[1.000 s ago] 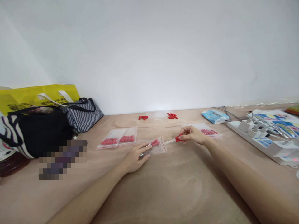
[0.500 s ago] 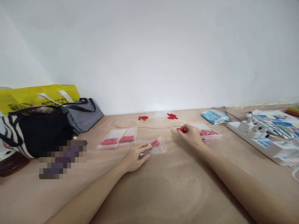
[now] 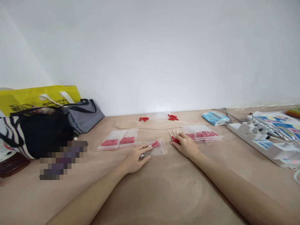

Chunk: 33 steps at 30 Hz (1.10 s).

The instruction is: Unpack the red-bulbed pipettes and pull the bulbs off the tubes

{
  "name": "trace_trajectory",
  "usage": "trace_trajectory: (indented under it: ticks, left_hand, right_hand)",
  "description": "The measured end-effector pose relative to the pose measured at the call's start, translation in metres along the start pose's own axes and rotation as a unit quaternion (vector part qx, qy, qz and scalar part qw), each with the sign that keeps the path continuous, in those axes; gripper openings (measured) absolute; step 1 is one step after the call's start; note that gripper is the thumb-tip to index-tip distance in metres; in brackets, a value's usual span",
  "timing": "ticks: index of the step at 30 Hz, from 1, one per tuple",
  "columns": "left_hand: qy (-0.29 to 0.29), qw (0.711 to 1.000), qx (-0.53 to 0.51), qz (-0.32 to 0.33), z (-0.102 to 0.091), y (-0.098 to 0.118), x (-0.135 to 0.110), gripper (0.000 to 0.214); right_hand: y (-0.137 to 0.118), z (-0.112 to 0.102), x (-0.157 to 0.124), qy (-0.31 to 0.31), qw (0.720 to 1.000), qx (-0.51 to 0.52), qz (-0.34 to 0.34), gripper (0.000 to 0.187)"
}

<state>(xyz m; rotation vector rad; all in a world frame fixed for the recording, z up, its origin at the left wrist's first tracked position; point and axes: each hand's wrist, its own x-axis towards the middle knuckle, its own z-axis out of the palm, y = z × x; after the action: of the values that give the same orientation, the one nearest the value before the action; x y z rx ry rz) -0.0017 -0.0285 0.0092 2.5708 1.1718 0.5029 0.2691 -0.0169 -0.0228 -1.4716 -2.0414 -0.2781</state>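
Observation:
My left hand (image 3: 136,158) lies on a small clear zip bag (image 3: 160,149) on the table, index finger and thumb stretched apart. Red handle-like pieces (image 3: 155,144) show inside this bag near its red-lined end; dark, shiny parts show between my fingers. My right hand (image 3: 186,145) pinches small red-handled pieces (image 3: 174,139), with thin pale shafts pointing up and left. Their exact kind and number I cannot make out. Close by on the right lie filled zip bags (image 3: 207,134) of red pieces. Left of my hands are two more filled bags (image 3: 118,139).
Loose red pieces lie in two small piles (image 3: 143,119) (image 3: 173,117) near the wall, beside clear bags (image 3: 159,116). A blue packet (image 3: 215,118) and a white power strip (image 3: 264,143) with plugs stand right. Striped (image 3: 82,116), black (image 3: 44,132) and yellow bags (image 3: 51,93) crowd the left.
My right hand has moved left and slightly down, toward the bag under my left hand, carrying the red-handled pieces. More of the filled bags on the right shows. My left hand stays put.

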Motion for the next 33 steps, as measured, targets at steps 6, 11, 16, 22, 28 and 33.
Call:
trace_trajectory:
  ticks: [6,11,16,22,28,33]
  left_hand:
    - [-0.006,1.0,0.0,0.003,0.0,0.0,0.0,0.039]
    - [-0.013,1.0,-0.002,-0.005,-0.001,0.0,0.0,0.04]
    - [-0.015,1.0,-0.005,-0.006,-0.001,0.001,0.0,0.04]
    - [-0.023,1.0,-0.008,-0.013,-0.001,0.002,0.0,0.04]
    - [-0.027,0.999,-0.024,-0.006,-0.002,0.0,0.001,0.048]
    - [-0.053,0.998,-0.03,0.004,-0.003,0.003,0.002,0.051]
  right_hand:
    - [-0.002,-0.004,0.0,0.018,0.999,-0.037,0.023,0.026]
    - [-0.001,-0.009,0.002,0.013,0.996,-0.069,0.046,0.027]
    - [-0.001,-0.008,0.002,-0.005,0.998,0.019,0.056,0.024]
    - [-0.003,-0.002,0.003,0.002,0.99,0.103,0.101,0.019]
    - [-0.011,-0.008,0.003,0.038,0.992,0.115,0.046,0.015]
    - [-0.032,-0.009,0.005,-0.051,0.976,0.205,-0.055,0.012]
